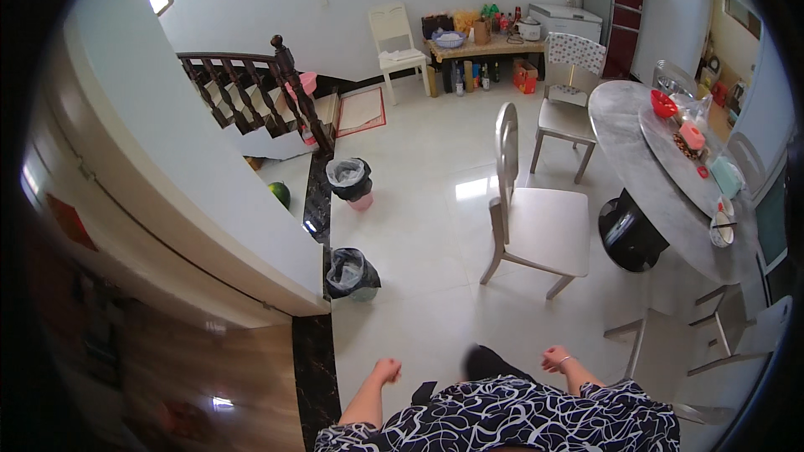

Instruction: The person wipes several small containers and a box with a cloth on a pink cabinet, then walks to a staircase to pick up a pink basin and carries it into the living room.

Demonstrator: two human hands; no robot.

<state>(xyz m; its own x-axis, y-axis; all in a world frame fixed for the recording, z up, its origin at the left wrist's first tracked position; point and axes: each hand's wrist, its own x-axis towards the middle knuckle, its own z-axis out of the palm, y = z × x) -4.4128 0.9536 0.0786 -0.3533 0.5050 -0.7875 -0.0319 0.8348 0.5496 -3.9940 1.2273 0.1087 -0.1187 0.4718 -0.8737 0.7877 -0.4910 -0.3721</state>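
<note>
My left hand hangs over the tiled floor at my side, its fingers curled in with nothing seen in them. On the other side, my right hand is also loosely curled, with a thin bracelet at the wrist and no object visible in it. Neither hand touches anything. Nearest the left is a bin with a dark liner. To the right of my right hand is a metallic-looking chair, and farther ahead stands another pale-seated chair.
A round grey table at right carries a turntable, a red basket and a bowl with chopsticks. Another bin stands near the wooden stair railing. Ahead are a white chair, a cluttered low table and a chest freezer.
</note>
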